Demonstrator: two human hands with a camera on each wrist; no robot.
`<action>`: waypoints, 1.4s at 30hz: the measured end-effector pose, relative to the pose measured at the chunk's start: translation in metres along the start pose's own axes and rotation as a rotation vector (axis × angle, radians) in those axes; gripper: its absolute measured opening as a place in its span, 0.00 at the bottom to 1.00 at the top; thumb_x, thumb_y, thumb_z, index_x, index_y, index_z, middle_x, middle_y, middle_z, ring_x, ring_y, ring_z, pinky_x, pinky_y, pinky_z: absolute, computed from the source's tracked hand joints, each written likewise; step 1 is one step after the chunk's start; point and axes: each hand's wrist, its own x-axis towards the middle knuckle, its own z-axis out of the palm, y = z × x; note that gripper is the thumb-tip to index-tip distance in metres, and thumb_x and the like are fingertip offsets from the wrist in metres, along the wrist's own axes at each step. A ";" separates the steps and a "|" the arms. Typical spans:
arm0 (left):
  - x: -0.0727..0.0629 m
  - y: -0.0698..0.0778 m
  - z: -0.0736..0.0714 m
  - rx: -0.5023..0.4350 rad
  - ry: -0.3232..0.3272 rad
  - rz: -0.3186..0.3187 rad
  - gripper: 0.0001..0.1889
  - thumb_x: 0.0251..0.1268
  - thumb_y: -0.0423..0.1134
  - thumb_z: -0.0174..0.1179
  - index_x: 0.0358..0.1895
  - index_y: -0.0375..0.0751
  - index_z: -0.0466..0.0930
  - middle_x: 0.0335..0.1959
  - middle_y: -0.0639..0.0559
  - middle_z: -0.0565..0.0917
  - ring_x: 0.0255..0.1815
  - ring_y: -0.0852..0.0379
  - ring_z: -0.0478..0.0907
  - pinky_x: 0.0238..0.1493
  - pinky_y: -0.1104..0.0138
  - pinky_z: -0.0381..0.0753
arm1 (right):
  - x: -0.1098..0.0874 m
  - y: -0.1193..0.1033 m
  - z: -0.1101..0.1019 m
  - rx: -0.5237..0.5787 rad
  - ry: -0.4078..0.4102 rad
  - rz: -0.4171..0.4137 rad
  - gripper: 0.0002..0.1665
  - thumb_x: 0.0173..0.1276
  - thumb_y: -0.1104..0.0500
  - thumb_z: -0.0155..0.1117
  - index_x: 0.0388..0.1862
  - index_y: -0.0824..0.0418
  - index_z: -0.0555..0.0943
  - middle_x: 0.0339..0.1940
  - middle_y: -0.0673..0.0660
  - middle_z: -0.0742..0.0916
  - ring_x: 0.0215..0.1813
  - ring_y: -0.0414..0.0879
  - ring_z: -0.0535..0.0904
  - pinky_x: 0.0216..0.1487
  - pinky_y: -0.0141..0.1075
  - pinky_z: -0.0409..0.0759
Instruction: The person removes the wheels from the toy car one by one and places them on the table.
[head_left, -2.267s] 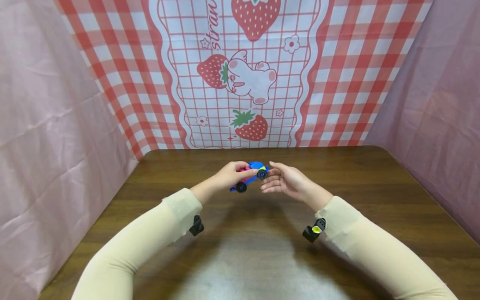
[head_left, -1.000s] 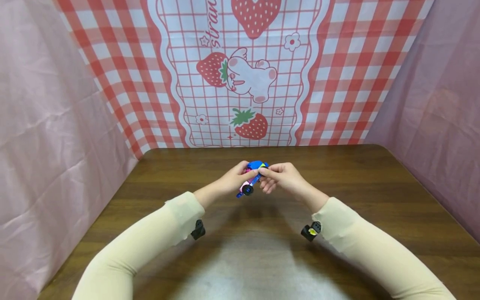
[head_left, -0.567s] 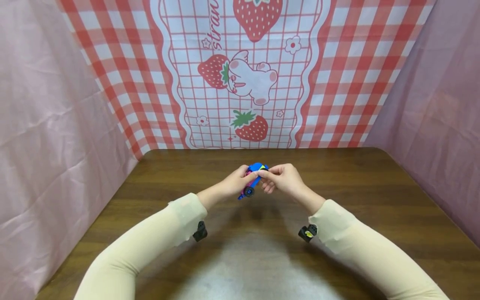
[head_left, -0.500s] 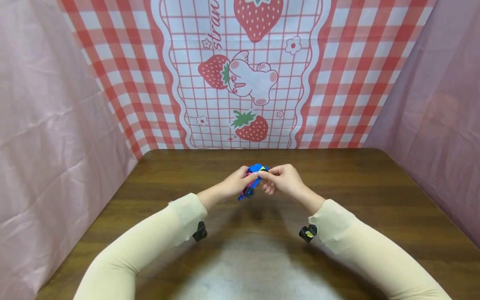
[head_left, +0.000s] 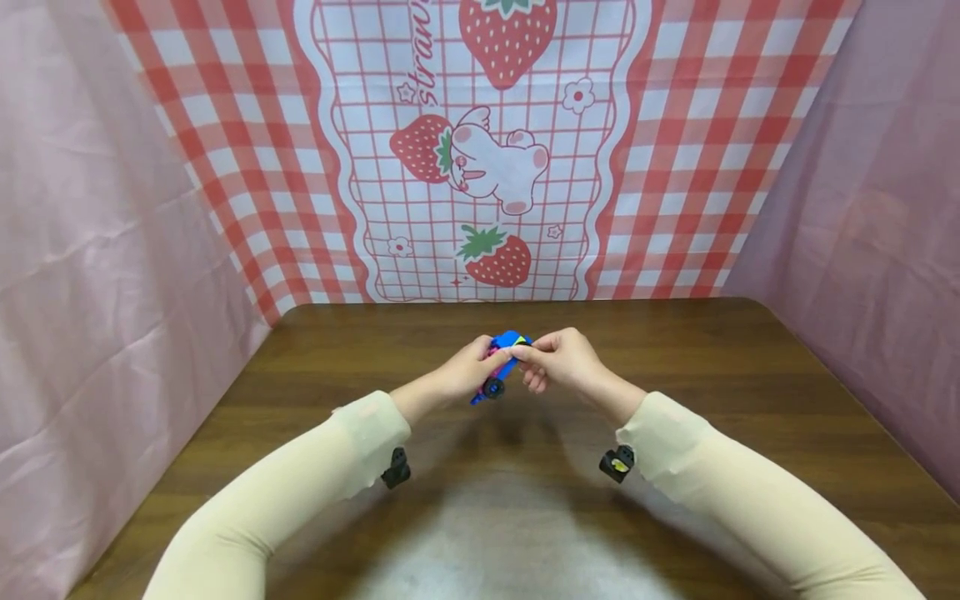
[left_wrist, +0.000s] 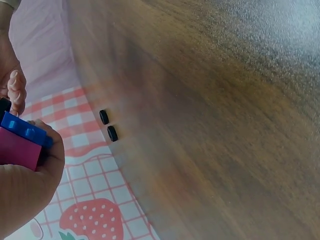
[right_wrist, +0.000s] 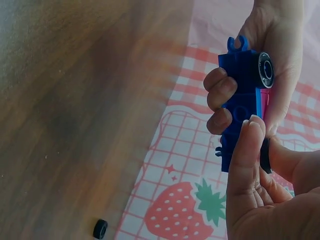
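A small blue and pink toy car [head_left: 511, 338] is held above the table, tilted, with black wheels on its side. My left hand [head_left: 465, 367] grips its body, thumb along the near side. At the car's right end, the thumb and fingers of my right hand [head_left: 566, 358] pinch a black wheel [right_wrist: 265, 156], mostly covered in the head view. The right wrist view shows the car's blue underside [right_wrist: 240, 112] and another wheel [right_wrist: 266, 70] at the opposite end, with left fingertips [right_wrist: 221, 92] wrapped round the body.
Two loose black tyres [left_wrist: 104, 117] lie on the brown wooden table [head_left: 480, 517] near its far edge, in the left wrist view. A strawberry-print cloth [head_left: 495, 167] hangs behind the table, and pink curtains [head_left: 112, 250] flank it.
Earlier my right hand was beside the car with its fingers spread; it has since closed in to pinch the wheel. The car has tipped more steeply. Over the last half second the hands barely move.
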 end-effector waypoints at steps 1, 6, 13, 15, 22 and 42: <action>0.000 -0.001 0.000 0.011 0.007 0.002 0.19 0.77 0.46 0.47 0.49 0.29 0.67 0.32 0.48 0.69 0.29 0.56 0.68 0.26 0.69 0.70 | 0.000 0.000 0.001 -0.040 0.009 -0.019 0.24 0.67 0.48 0.65 0.25 0.69 0.84 0.15 0.53 0.85 0.16 0.42 0.80 0.23 0.37 0.82; -0.001 -0.003 -0.001 0.012 0.022 -0.023 0.18 0.76 0.47 0.49 0.44 0.31 0.67 0.27 0.51 0.68 0.22 0.59 0.66 0.21 0.71 0.68 | -0.001 0.003 0.004 -0.169 0.006 -0.083 0.24 0.66 0.46 0.66 0.21 0.65 0.84 0.13 0.53 0.84 0.18 0.50 0.82 0.20 0.35 0.80; -0.002 -0.001 -0.005 -0.030 0.019 -0.032 0.18 0.76 0.49 0.48 0.44 0.33 0.67 0.27 0.50 0.68 0.22 0.58 0.66 0.21 0.70 0.67 | 0.005 0.005 0.001 -0.003 -0.017 -0.087 0.21 0.65 0.51 0.67 0.30 0.71 0.82 0.21 0.61 0.87 0.22 0.49 0.85 0.26 0.39 0.84; -0.002 -0.002 -0.005 -0.025 0.020 -0.034 0.19 0.76 0.49 0.48 0.45 0.32 0.67 0.28 0.50 0.69 0.23 0.58 0.67 0.22 0.70 0.68 | 0.008 0.006 0.001 0.087 -0.016 -0.055 0.20 0.64 0.53 0.69 0.31 0.73 0.80 0.21 0.61 0.88 0.23 0.49 0.86 0.27 0.40 0.85; -0.002 -0.002 -0.008 0.009 -0.007 -0.035 0.19 0.76 0.50 0.47 0.45 0.33 0.68 0.29 0.50 0.69 0.24 0.58 0.67 0.23 0.70 0.69 | 0.010 0.005 0.002 0.241 -0.031 -0.009 0.17 0.63 0.60 0.70 0.31 0.75 0.78 0.18 0.58 0.87 0.21 0.46 0.85 0.29 0.41 0.85; 0.002 0.004 -0.005 -0.065 0.089 -0.072 0.20 0.74 0.50 0.49 0.45 0.32 0.69 0.27 0.51 0.70 0.21 0.59 0.67 0.21 0.70 0.69 | 0.012 0.014 -0.011 0.465 -0.108 0.042 0.14 0.70 0.66 0.60 0.46 0.79 0.74 0.27 0.58 0.89 0.32 0.46 0.88 0.46 0.42 0.84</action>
